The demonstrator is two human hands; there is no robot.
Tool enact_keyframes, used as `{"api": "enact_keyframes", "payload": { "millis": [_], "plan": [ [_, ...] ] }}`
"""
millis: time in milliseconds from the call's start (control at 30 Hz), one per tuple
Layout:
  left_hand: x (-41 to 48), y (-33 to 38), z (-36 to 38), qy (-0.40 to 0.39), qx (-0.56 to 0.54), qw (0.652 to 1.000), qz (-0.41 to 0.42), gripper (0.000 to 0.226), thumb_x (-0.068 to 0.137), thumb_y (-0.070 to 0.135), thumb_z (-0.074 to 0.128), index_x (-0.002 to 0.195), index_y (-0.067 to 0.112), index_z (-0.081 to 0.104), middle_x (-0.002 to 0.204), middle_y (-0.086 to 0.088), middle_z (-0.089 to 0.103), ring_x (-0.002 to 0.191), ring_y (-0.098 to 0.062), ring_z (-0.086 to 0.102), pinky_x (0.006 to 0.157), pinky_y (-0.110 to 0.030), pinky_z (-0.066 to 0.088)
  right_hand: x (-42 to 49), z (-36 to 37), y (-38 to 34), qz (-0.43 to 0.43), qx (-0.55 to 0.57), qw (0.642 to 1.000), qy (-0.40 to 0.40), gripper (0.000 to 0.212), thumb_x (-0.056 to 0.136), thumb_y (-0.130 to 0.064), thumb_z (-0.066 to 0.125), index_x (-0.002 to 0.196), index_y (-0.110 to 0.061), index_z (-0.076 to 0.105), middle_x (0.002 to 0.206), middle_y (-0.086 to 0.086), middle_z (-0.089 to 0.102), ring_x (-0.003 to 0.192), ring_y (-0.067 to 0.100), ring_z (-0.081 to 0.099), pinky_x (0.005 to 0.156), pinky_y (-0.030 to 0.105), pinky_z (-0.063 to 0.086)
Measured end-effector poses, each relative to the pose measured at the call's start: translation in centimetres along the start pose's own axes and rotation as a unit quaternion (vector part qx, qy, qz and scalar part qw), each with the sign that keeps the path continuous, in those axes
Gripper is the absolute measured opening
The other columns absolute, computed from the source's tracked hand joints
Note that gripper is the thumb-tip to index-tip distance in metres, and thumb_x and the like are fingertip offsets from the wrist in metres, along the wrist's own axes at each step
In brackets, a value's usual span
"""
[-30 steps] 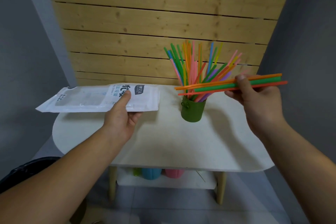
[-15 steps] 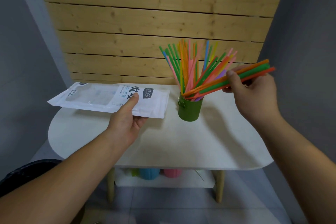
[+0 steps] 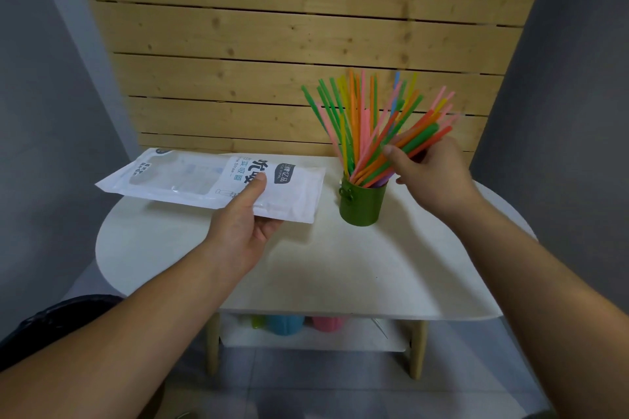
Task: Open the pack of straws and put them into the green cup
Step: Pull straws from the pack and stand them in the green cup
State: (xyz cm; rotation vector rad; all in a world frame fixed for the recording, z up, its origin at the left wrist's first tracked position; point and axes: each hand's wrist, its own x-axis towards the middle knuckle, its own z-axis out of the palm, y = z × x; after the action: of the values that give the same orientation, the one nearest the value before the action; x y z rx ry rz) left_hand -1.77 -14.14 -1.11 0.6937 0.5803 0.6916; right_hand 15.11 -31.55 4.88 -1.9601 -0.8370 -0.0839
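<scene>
my left hand [image 3: 243,224] is nearest, reaching out over the front of the white table [image 3: 326,269]. it pinches the straw pack [image 3: 218,184] with the thumb on top and the fingers underneath, gripping its near long edge. the pack is a flat white plastic pouch with a clear window toward its left end and dark printed characters near my thumb. it looks flat and i can't tell if any straws remain inside. it hangs level above the left part of the table, its right end near the green cup [image 3: 362,202] but apart from it.

my right hand [image 3: 430,177] is a little farther out, just right of the cup. it is closed around a small bunch of straws [image 3: 417,141], orange, green and red, held slanting with their lower ends down inside the cup's mouth and their upper ends pointing up to the right.

the green cup stands upright on the table between my two hands, a small handle on its left side. it holds a fan of many coloured straws [image 3: 354,119], green, pink, orange, yellow and blue, leaning outward in all directions.

behind it rises a wooden slat wall [image 3: 299,44]. under the tabletop a lower shelf [image 3: 306,338] holds a blue cup [image 3: 284,325] and a pink cup [image 3: 328,323], partly hidden.
</scene>
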Motion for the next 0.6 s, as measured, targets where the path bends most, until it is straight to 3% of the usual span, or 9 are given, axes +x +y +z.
{"api": "enact_keyframes", "payload": {
  "millis": [233,367,600],
  "plan": [
    [0.2,0.2,-0.2,0.004,0.000,1.000,0.000,0.034,0.092,0.015,0.072,0.126,0.017,0.066,0.106,-0.002,0.080,0.087,-0.015,0.078,0.065,-0.032,0.065,0.6,2.3,1.2,0.020,-0.013,1.000,-0.002,0.018,0.094,-0.031,0.064,0.093,-0.015,0.072,0.076,-0.003,0.070,0.070,0.011,0.068,0.064,0.028,0.054],
    [0.3,0.4,-0.5,0.007,0.006,1.000,0.003,0.037,0.092,0.016,0.072,0.128,0.017,0.065,0.108,-0.002,0.080,0.088,-0.016,0.078,0.065,-0.032,0.064,1.0,2.8,1.7,0.040,0.005,0.999,-0.018,0.021,0.092,-0.031,0.066,0.101,-0.013,0.073,0.093,0.005,0.076,0.084,0.019,0.071,0.080,0.041,0.060],
    [0.4,0.5,-0.5,0.001,0.002,1.000,-0.002,0.038,0.092,0.017,0.072,0.129,0.017,0.065,0.108,-0.002,0.080,0.089,-0.015,0.078,0.061,-0.029,0.063,0.7,3.2,2.7,0.041,0.019,0.999,0.002,0.016,0.090,-0.028,0.070,0.096,-0.014,0.075,0.087,0.003,0.076,0.080,0.017,0.071,0.080,0.045,0.060]
  ]
}}
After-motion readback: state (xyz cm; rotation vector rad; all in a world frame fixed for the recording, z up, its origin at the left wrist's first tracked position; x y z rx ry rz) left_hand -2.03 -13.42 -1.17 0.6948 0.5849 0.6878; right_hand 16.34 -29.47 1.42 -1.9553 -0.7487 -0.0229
